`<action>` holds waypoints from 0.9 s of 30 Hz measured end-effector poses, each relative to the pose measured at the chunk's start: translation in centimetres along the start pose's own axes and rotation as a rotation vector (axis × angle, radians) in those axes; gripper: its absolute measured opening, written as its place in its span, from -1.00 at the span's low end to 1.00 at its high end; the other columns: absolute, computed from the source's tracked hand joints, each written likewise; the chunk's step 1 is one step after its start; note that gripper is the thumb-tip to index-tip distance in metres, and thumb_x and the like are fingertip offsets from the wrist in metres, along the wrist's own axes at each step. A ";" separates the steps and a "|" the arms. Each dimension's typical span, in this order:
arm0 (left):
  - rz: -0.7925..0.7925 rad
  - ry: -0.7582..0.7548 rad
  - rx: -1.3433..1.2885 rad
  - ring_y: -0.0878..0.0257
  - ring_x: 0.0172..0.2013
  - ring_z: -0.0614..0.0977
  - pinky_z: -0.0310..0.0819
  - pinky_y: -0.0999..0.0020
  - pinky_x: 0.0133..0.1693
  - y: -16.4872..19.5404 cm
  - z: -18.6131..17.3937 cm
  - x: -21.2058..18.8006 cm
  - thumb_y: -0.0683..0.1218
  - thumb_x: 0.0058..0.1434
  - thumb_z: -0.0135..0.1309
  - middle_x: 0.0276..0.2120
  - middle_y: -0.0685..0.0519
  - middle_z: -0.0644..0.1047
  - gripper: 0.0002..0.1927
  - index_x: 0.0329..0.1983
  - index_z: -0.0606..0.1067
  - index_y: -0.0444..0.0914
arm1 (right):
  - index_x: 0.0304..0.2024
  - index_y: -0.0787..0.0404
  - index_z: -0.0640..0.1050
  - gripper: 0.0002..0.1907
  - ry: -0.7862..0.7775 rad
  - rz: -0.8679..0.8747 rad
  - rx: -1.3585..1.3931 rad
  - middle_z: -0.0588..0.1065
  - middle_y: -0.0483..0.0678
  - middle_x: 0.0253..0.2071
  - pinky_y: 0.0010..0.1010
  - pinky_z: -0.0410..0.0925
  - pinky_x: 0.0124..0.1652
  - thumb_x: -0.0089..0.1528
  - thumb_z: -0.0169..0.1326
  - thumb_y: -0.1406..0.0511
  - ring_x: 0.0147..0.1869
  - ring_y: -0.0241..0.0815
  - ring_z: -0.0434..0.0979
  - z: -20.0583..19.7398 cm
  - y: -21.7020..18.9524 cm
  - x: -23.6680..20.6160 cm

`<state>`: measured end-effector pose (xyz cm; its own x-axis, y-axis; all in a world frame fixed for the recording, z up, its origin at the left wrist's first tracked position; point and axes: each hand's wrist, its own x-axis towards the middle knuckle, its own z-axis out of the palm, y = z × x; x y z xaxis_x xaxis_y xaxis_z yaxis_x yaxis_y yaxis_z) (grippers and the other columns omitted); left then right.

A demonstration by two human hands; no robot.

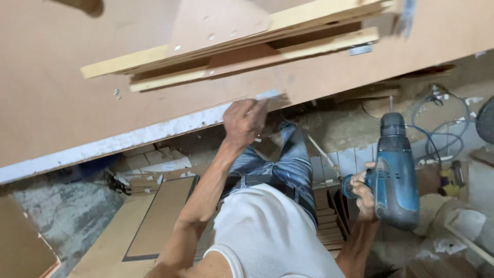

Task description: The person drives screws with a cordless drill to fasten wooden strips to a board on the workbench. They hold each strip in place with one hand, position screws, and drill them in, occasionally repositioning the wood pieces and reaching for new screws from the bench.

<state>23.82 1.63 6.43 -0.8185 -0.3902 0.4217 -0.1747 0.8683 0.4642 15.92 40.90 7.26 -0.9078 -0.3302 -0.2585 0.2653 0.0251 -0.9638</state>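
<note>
My left hand (pixel 244 121) is raised to the near edge of a large brown board (pixel 62 92) and its fingers pinch something small and pale at that edge; what it is I cannot tell. My right hand (pixel 363 191) grips a blue electric drill (pixel 395 172) by its handle, low at my right side, with the bit pointing up and away. On top of the board lie a few pale wooden strips (pixel 226 51) stacked together, with small screws beside them.
Below, the floor holds cut board offcuts (pixel 159 219), small wood blocks (pixel 146 159) and sawdust. Coiled cables (pixel 437 128) and a yellow-handled tool (pixel 448 180) lie at the right. My jeans and white shirt fill the lower middle.
</note>
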 end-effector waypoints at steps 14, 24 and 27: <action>-0.008 -0.046 0.270 0.09 -0.24 0.52 0.41 0.13 0.04 -21.4 -13.9 -9.8 -0.18 0.21 0.14 -0.26 -0.03 0.47 -0.71 -0.02 0.55 -0.37 | 0.17 0.43 0.40 -0.33 -0.265 0.044 0.201 0.52 -0.01 -0.36 -0.27 0.45 -0.19 -0.01 0.29 0.51 -0.30 -0.12 0.54 21.5 2.9 -6.4; -0.117 -0.035 0.000 -0.05 0.02 0.60 0.55 0.11 0.02 -22.9 -16.1 -11.4 -0.24 0.06 0.21 -0.02 -0.15 0.56 -0.82 -0.25 0.55 -0.36 | 0.08 0.46 0.43 -0.39 -0.290 -0.073 0.035 0.49 -0.05 -0.45 -0.33 0.41 -0.30 0.00 0.31 0.42 -0.40 -0.16 0.51 27.7 -1.5 -8.2; -0.073 -0.056 0.041 -0.07 0.00 0.60 0.55 0.13 -0.02 -21.6 -15.7 -12.4 -0.25 0.09 0.21 -0.04 -0.20 0.55 -0.82 -0.24 0.54 -0.42 | 0.08 0.48 0.45 -0.51 -0.250 0.082 0.245 0.48 0.01 -0.52 -0.33 0.37 -0.35 0.15 0.20 0.34 -0.48 -0.19 0.45 27.8 -2.2 -7.9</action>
<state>46.35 -17.12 3.43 -0.8318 -0.4358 0.3436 -0.2557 0.8505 0.4596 31.53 17.26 13.23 -0.7808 -0.5579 -0.2813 0.4313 -0.1555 -0.8887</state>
